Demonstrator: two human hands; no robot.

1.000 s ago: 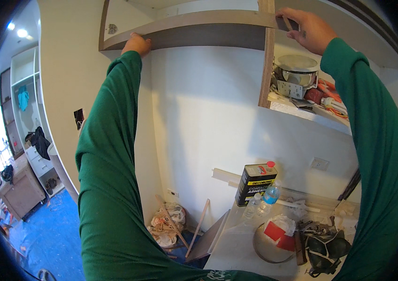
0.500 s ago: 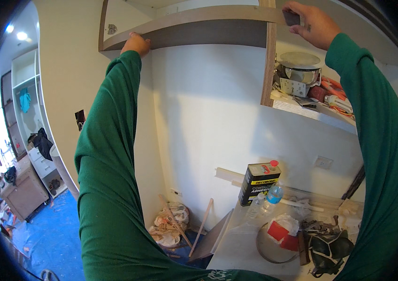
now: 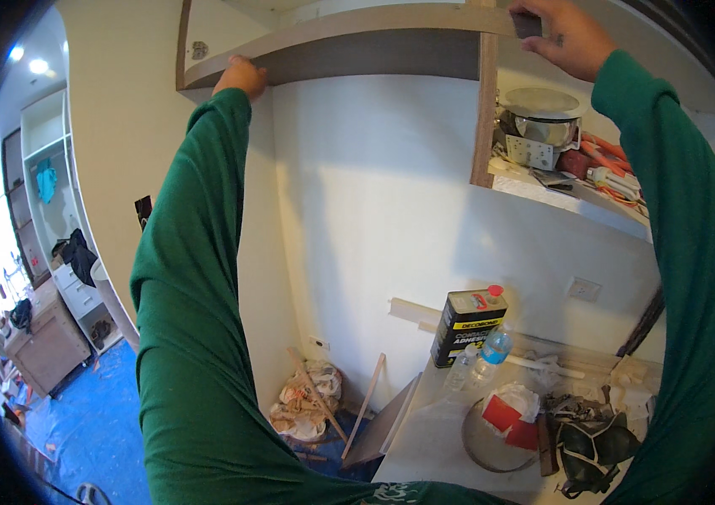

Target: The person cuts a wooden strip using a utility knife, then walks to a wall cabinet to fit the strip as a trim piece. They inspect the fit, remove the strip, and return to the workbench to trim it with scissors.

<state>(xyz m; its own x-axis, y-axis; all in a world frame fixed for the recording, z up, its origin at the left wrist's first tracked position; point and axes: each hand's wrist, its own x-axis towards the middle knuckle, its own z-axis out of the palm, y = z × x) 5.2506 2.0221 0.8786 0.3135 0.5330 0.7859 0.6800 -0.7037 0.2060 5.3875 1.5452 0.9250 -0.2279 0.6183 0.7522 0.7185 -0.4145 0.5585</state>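
- Reaching up, the person has both hands at a long, thin grey-brown strip (image 3: pixel 366 20) along the lower front edge of a white-lined wall cabinet (image 3: pixel 240 23).
- The left hand (image 3: pixel 242 78) puts its thumb to the strip near the cabinet's lower left corner; its fingers are mostly hidden, so its grip cannot be told.
- The right hand (image 3: pixel 572 39) pinches a small dark brown piece (image 3: pixel 528 26) at the strip's right end, perhaps part of it.
- The strip seems lined up from that corner to the wood-grain upright (image 3: pixel 486 118), its right end reaching past; no fastening shows.
- Below, a black-and-yellow metal can (image 3: pixel 469 330) stands near the white tabletop's (image 3: pixel 429 442) back edge.
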